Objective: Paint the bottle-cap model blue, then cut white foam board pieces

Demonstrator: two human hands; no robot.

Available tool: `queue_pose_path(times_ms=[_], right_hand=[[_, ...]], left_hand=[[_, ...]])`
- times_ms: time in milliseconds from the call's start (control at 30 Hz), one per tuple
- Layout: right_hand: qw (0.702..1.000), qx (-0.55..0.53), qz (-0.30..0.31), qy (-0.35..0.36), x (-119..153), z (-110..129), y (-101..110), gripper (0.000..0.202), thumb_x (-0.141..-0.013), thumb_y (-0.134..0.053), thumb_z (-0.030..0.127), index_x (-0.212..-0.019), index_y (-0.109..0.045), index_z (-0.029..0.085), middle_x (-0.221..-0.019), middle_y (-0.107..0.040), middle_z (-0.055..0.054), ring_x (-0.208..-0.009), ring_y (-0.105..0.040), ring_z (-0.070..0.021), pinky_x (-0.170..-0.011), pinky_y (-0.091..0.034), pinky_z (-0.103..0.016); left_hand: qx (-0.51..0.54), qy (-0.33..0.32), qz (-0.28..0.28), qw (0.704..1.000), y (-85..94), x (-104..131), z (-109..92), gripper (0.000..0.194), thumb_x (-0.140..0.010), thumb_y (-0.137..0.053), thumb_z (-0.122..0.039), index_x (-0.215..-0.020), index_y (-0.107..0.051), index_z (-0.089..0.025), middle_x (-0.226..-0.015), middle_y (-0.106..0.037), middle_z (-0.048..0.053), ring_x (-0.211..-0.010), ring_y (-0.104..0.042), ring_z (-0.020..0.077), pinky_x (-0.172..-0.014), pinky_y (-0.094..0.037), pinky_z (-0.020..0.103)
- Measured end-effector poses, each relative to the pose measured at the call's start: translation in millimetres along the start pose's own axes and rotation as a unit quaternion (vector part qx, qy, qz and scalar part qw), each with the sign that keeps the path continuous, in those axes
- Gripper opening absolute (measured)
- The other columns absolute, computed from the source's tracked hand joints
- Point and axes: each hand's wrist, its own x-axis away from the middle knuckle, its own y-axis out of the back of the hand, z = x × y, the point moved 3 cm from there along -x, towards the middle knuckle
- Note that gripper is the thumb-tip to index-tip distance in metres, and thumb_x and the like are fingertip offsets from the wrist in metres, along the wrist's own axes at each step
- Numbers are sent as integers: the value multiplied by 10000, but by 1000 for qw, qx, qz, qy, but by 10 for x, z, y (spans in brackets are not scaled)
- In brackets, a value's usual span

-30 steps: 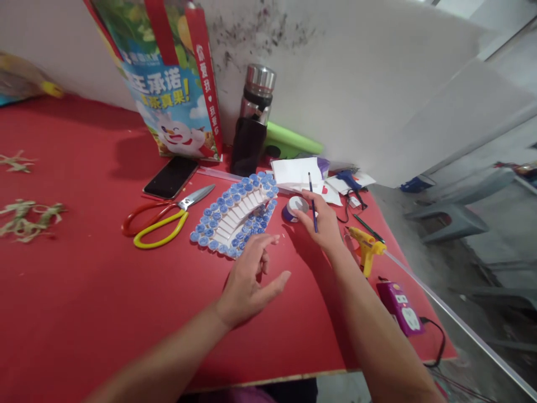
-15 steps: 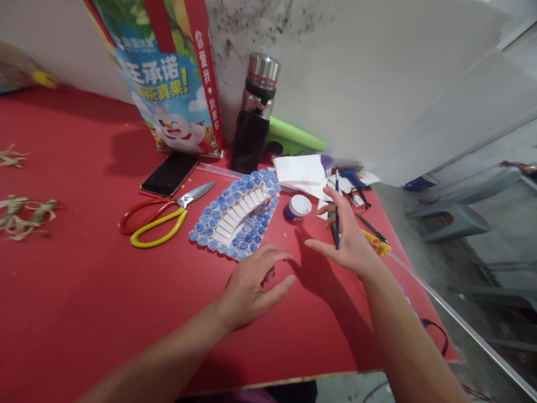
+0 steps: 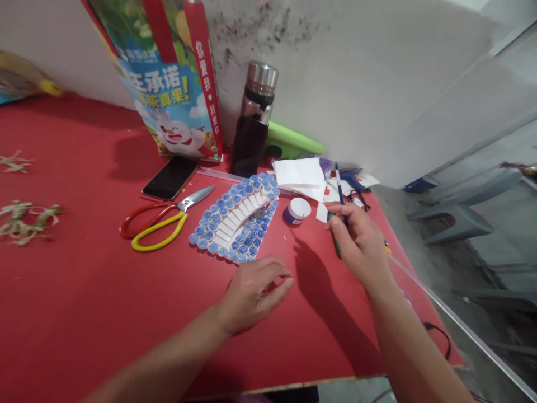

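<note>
Zero in L hand [image 3: 254, 294], half-curled, front-left of jar [image 3: 297, 211]; R hand [image 3: 358, 238] part-closed, right of jar, can't tell if gripping brush [image 3: 339, 183]. Craft [image 3: 237, 218] left of jar. Risk: quick R hand swing cd tip jar.

Wall [image 3: 377, 84]: off-white, rising behind the bench [image 3: 104, 313]; a scatter of dark specks [image 3: 262, 33] on its surface. Bench: flat red top, pale narrow front edge [image 3: 314, 385]. Floor [image 3: 428, 257]: grey, visible at right. Stool [image 3: 455, 218]: grey, plastic-looking, standing on the floor beyond the bench's right side. Light: diffuse, brightest at upper right; soft-edged shadows across the red top.
</note>
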Motion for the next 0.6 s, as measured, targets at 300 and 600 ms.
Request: queue_pose_path(times_ms=[300,600], right_hand=[[938,330,107,10,-364,-389,-438,584,-914,-437,29,-1481,-526,135,-1003,-783,-119,-790,-722,-251,-646,-461,-308],[944,300,94,102,-422,-430,-753,528,-944,-432,-1,-1408,-655,118,-1389,-720,-161,-1209,-709,-267,-1018,-563,-382]], left_hand=[[-5,5,24,1000,-3,17,41,113,-1010,-611,-164,-925,-685,-159,-812,-699,53,-760,-668,148,-704,-492,253],[-3,11,44,999,-6,19,40,140,-1016,-605,-168,-892,-671,-162,-789,-682,42,-736,-639,137,-684,-465,248]])
